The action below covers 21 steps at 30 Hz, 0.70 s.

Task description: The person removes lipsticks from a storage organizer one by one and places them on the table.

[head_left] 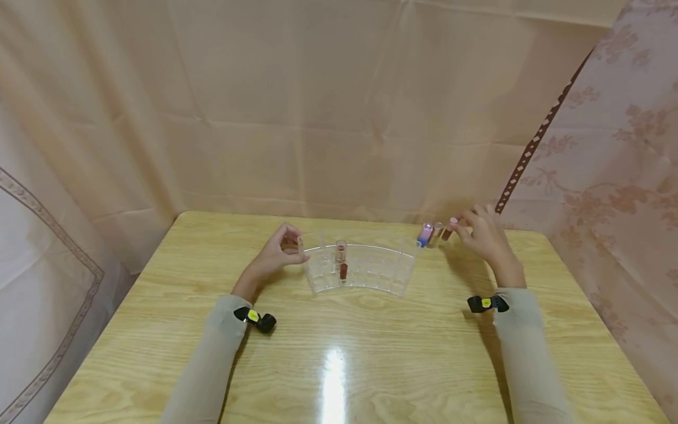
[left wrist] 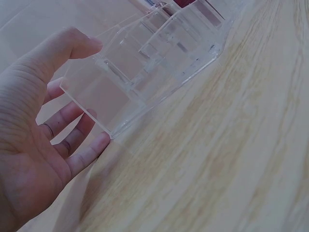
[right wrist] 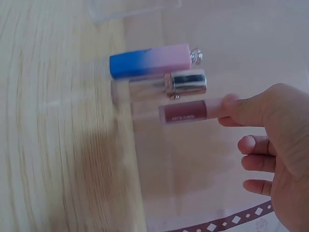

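Note:
My left hand (head_left: 275, 252) grips the left end of a clear acrylic lipstick organizer (left wrist: 99, 94), thumb over its top edge and fingers along the end wall. The curved organizer stands on the table with stepped compartments. Two cosmetics stand in it left of centre: a clear-cased lipstick (head_left: 341, 252) behind and a dark red tube (head_left: 344, 271) in front. Over at the back right, my right hand (head_left: 483, 235) pinches the pink cap of a dark red lip gloss tube (right wrist: 186, 112) between thumb and forefinger; the other fingers are loosely bent.
Left of the lip gloss stand a pink-to-blue lipstick (right wrist: 149, 60) and a clear tube with a shiny metallic band (right wrist: 188, 81), side by side. They are near the back edge of the wooden table (head_left: 424, 353). A beige curtain (head_left: 339, 118) hangs right behind it.

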Tool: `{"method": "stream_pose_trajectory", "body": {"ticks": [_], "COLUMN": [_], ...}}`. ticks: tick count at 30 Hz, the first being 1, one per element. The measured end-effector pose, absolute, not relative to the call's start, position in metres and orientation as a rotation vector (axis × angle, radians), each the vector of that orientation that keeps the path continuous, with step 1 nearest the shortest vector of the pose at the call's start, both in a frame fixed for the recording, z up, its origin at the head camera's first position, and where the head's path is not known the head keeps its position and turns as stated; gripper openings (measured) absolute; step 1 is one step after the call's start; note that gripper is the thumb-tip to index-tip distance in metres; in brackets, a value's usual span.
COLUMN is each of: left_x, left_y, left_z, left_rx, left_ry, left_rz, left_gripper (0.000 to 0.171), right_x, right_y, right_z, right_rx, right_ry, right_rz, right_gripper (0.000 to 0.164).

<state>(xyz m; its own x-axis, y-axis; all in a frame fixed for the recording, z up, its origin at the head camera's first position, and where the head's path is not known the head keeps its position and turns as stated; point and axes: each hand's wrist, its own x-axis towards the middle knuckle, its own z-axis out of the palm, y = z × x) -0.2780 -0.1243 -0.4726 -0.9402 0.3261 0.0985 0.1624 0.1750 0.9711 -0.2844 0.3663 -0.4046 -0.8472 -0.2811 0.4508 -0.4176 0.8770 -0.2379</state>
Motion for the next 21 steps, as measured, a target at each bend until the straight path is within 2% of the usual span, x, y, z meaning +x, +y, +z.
{"method": "stream_pose_trajectory", "body": {"ticks": [21], "left_x": [-0.279], "left_y": [-0.124], "left_z": [-0.472], "left_rx": [0.488], "left_ry": [2.310], "left_rz": [1.866], "left_gripper": [0.058], "right_x": [-0.292], "right_y": [0.374], "right_z": [-0.427], "right_rx": [0.642], "right_ry": [-2.547], "right_rz": [0.351], "right_gripper": [0.019]}}
